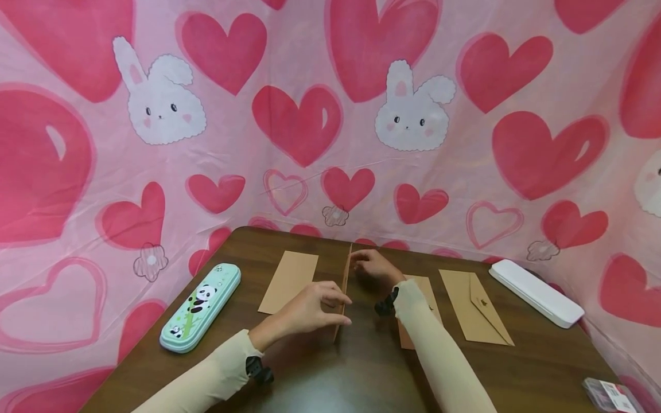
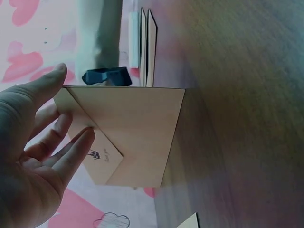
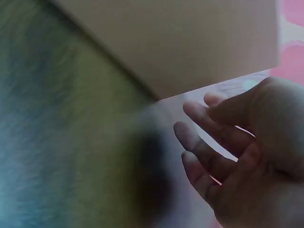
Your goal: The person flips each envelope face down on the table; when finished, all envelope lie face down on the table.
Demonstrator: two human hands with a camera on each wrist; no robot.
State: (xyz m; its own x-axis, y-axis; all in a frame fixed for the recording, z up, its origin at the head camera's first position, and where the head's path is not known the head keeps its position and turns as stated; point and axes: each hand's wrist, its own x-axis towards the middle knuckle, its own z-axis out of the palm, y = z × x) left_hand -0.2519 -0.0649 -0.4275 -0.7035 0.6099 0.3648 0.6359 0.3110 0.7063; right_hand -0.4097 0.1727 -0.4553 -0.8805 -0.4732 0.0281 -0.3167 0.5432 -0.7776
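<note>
A brown envelope stands upright on its edge on a wooden desk, between a person's 2 bare hands. The left hand is at the envelope's near end, its fingers loosely spread, the thumb well apart from the others; in the left wrist view, the fingertips lie over the printed flap and the thumb is beside the corner. The right hand is at the far end, fingers relaxed and slightly bent, their tips just beside the envelope's edge; whether they touch it, the pictures cannot tell.

3 more envelopes lie flat: a plain envelope at left, a partly hidden envelope under the right forearm, and a crown-printed envelope farther right. A panda-print case rests at far left, a white case at far right. Behind hangs a pink backdrop with hearts and 2 full rabbit faces.
</note>
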